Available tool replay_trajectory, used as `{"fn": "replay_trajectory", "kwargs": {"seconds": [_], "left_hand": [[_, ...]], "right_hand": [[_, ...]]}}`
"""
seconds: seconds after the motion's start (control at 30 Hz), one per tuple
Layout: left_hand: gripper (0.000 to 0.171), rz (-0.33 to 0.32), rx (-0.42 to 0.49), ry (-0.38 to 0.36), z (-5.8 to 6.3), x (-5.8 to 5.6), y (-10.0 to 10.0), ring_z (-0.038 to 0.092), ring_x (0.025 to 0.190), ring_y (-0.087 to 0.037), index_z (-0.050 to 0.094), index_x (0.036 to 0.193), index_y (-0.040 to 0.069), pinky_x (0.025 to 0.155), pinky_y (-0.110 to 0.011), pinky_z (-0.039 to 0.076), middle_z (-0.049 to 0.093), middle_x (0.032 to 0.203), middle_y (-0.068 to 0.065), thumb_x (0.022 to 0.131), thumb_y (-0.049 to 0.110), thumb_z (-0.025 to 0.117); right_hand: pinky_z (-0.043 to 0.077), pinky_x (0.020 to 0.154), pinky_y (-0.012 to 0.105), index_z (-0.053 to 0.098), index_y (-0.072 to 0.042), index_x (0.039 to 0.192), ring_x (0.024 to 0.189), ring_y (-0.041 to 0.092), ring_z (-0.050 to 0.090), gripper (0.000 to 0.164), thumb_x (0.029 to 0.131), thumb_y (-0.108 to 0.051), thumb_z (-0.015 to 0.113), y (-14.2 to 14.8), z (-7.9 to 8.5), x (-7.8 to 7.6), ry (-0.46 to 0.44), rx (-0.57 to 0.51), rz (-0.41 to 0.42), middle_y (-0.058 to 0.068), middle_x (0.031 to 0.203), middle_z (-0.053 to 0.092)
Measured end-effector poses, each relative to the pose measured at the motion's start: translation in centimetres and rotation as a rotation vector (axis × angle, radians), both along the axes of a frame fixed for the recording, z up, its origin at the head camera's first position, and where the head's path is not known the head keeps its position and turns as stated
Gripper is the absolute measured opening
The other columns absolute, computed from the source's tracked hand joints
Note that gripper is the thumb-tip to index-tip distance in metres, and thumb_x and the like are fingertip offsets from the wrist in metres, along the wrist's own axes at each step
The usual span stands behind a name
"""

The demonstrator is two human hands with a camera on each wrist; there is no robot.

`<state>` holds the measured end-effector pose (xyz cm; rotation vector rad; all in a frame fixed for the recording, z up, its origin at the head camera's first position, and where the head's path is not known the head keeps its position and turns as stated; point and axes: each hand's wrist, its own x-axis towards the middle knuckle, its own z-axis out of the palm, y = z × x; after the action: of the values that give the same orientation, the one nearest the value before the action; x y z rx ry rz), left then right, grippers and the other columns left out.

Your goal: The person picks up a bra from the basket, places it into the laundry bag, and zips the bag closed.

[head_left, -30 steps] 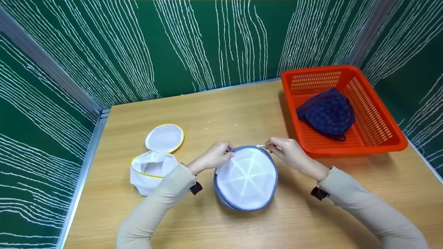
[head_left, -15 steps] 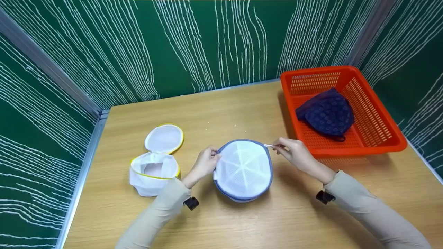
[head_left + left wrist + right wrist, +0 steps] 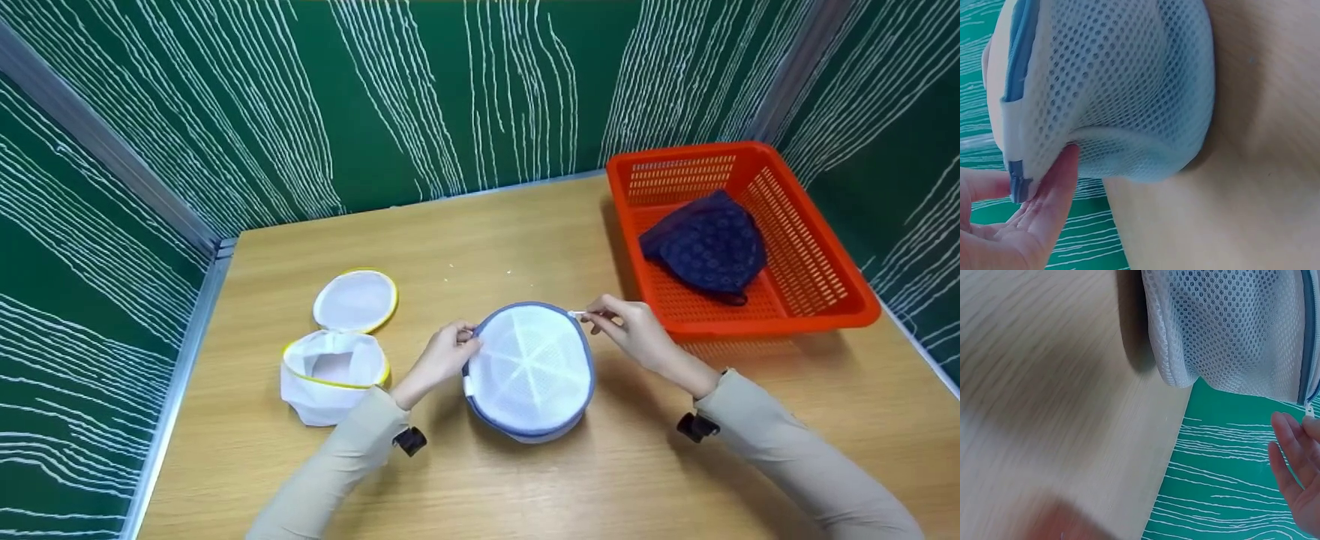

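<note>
A round white mesh laundry bag (image 3: 529, 371) with a blue zipper rim stands on the table in front of the person. The left hand (image 3: 444, 352) pinches its rim at the upper left; in the left wrist view, thumb and fingers (image 3: 1061, 180) lie on either side of the zipper edge. At the upper right, the right hand (image 3: 626, 330) pinches a small white zipper pull (image 3: 576, 313). The right wrist view shows that pull (image 3: 1309, 410) at the zipper's corner, partly hidden by the fingertips. The mesh sides (image 3: 1129, 73) sag inward a little.
Left of the hands stands a white bag with yellow trim (image 3: 326, 397), its round lid (image 3: 356, 300) folded back. An orange basket (image 3: 772, 328) at the right holds a dark blue patterned cloth item (image 3: 712, 244). Green panels (image 3: 450, 90) border the wooden table (image 3: 480, 495).
Over the last second, the right hand has moved slightly right with the zipper pull. The left hand has shifted left and down along the rim, and the mesh bag has turned and moved slightly.
</note>
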<state>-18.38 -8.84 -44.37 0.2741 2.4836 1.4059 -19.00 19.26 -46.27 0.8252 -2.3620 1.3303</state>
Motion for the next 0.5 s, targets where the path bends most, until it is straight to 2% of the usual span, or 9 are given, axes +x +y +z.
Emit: {"fn": "replay_trajectory", "kwargs": {"seconds": [0.17, 0.33, 0.5], "left_hand": [[0.035, -0.060, -0.103, 0.009, 1.1, -1.2, 0.3, 0.055, 0.094, -0.026, 0.050, 0.115, -0.005, 0.079, -0.030, 0.047, 0.058, 0.102, -0.017, 0.083, 0.006, 0.047], [0.034, -0.148, -0.190, 0.022, 2.5, -2.4, 1.1, 0.053, 0.099, -0.025, 0.049, 0.117, -0.002, 0.085, -0.032, 0.044, 0.057, 0.107, -0.016, 0.084, 0.008, 0.046], [0.033, -0.218, -0.228, 0.040, 3.9, -3.5, 2.3, 0.051, 0.104, -0.026, 0.048, 0.117, -0.002, 0.089, -0.033, 0.042, 0.055, 0.112, -0.017, 0.086, 0.005, 0.044]], "right_hand": [[0.049, 0.054, 0.021, 0.059, 0.004, 0.081, 0.057, 0.028, 0.059, 0.011, 0.075, 0.014, 0.059, -0.7, 1.1, 0.5, 0.001, -0.009, 0.010, 0.015, 0.076, 0.065], [0.051, 0.052, 0.031, 0.058, 0.008, 0.079, 0.057, 0.029, 0.059, 0.010, 0.074, 0.016, 0.059, -1.3, 2.9, 1.3, -0.003, -0.002, 0.003, 0.018, 0.074, 0.064], [0.050, 0.052, 0.034, 0.058, 0.008, 0.078, 0.056, 0.029, 0.058, 0.010, 0.074, 0.016, 0.059, -1.5, 3.0, 1.3, 0.002, 0.004, -0.005, 0.018, 0.073, 0.063]]}}
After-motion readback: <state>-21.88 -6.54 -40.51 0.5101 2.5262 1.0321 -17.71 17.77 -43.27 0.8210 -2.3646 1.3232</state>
